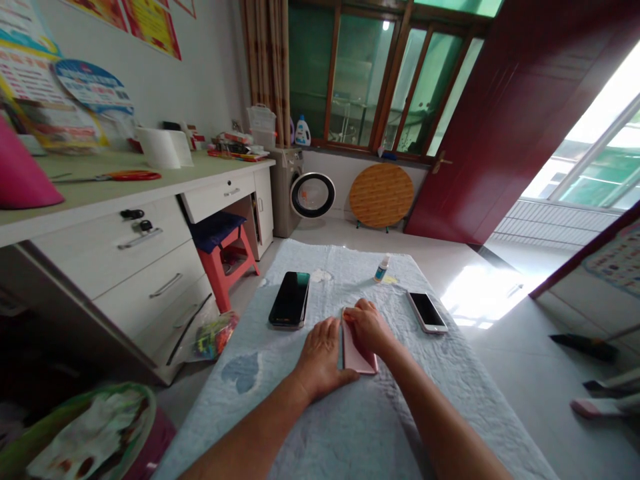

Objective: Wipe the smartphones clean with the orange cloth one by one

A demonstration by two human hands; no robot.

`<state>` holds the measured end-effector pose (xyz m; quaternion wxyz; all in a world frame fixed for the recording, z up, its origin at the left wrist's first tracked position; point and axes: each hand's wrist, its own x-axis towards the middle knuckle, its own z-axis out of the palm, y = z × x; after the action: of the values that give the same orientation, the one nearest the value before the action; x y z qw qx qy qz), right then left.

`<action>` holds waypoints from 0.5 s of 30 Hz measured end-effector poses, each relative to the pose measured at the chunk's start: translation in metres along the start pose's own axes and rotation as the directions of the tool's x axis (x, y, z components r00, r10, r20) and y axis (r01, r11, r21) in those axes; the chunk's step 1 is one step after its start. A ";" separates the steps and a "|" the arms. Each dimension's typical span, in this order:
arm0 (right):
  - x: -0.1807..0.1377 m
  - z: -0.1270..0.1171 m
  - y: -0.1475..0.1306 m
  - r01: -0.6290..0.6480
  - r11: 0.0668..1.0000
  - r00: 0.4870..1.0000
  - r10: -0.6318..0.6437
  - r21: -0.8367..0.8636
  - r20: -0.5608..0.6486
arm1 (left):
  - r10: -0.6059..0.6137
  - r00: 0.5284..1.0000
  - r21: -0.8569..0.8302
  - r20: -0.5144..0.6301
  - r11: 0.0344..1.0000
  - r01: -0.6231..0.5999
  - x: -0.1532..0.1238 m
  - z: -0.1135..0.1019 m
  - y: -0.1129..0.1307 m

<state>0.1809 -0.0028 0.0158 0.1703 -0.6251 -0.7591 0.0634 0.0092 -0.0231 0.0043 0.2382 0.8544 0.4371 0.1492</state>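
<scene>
A pink phone lies back side up on the blue quilted cloth covering the table. My left hand rests flat at its left edge, fingers stretched out and the thumb along the near end. Over the phone's far part, my right hand presses down with bent, closed fingers; whatever is under them is hidden. To the left lies a black-screened phone, seemingly stacked on something pale. A white phone with a dark screen lies to the right. Beyond my hands stands a small spray bottle with a blue label.
A desk with drawers runs along the left wall, holding scissors and paper rolls. A red stool is tucked under it. A waste bin sits at lower left. A washing machine has its door open.
</scene>
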 end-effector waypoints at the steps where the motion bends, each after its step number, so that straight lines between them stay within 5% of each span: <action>1: 0.004 0.001 0.000 0.007 1.000 1.000 -0.007 -0.018 0.005 | 0.002 1.000 0.011 0.003 1.000 -0.003 0.000 0.000 0.001; 15: 0.033 0.006 0.000 -0.053 0.995 0.996 0.059 -0.084 0.072 | 0.184 0.983 0.016 -0.002 0.983 -0.184 0.001 -0.004 0.003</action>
<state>0.1734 0.0298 0.0165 0.1142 -0.6496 -0.7492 0.0599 0.0098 -0.0227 0.0094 0.2159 0.8926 0.3580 0.1685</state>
